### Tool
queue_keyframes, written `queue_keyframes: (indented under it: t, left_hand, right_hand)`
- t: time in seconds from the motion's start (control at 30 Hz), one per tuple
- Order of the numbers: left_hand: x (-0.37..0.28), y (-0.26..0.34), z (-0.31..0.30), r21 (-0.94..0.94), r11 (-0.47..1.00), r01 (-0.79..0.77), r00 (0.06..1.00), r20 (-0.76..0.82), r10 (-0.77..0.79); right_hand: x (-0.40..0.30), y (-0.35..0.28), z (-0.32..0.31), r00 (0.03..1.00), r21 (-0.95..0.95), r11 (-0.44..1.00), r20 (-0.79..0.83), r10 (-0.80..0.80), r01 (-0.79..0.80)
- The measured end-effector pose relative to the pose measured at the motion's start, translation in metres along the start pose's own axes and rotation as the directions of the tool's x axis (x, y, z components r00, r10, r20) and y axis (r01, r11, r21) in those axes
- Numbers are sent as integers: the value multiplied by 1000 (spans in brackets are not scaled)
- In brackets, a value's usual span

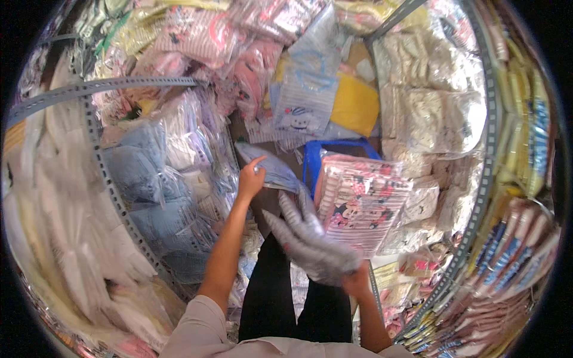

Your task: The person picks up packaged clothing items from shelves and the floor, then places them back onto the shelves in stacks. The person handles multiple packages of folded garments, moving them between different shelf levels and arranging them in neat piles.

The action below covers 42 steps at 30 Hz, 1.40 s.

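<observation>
My left hand point(252, 178) pinches the edge of a light-blue folded garment in a plastic bag point(280, 172). A bundle of grey plastic-bagged garments point(313, 250) hangs fanned out in front of my legs, and my right hand point(357, 281) grips its lower right end. The bundle is blurred, and its upper end meets the blue garment; whether they are joined is unclear. To its right lies a stack of pink striped garments in clear bags point(362, 206) with a cartoon mouse print. That stack rests over a blue plastic crate or stool point(312, 163), mostly covered.
Perforated metal shelf posts point(490, 112) and a rail point(134, 83) border the space. Bagged blue garments point(152, 174) are piled left, cream ones point(425, 116) right. Ahead lie a striped blue garment point(304, 103) and yellow cloth point(356, 103). Hanging bagged clothes point(515, 241) stand at far right.
</observation>
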<state>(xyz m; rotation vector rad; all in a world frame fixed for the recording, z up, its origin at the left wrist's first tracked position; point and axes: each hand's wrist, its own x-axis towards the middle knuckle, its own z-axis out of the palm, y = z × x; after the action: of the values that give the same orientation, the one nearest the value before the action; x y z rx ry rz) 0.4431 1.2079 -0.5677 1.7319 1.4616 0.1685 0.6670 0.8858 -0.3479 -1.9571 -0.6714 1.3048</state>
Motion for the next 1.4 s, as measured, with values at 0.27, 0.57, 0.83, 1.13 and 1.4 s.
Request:
queue_keyframes:
  t: [0.27,0.57,0.83,1.13,1.4]
  left_hand:
    - [148,123,-34,-474,767,432,795,601,-77]
    - [313,169,54,787,504,-357,929,241,282]
    - [345,118,123,514,608,-605,753,616,230]
    - [291,130,92,215,637,-740,616,597,514]
    - [283,70,126,512,346,-786,618,666,418]
  right_hand:
    - [-17,-177,-27,755,20,898,534,-381,439]
    - [74,-219,-19,877,-122,957,444,-185,264]
    - [141,-234,-22,913,-152,970,392,-115,187]
    - [138,-228,-21,914,-142,982,402,-58,125]
    - [132,-219,-26,915,-150,980,398,-61,131]
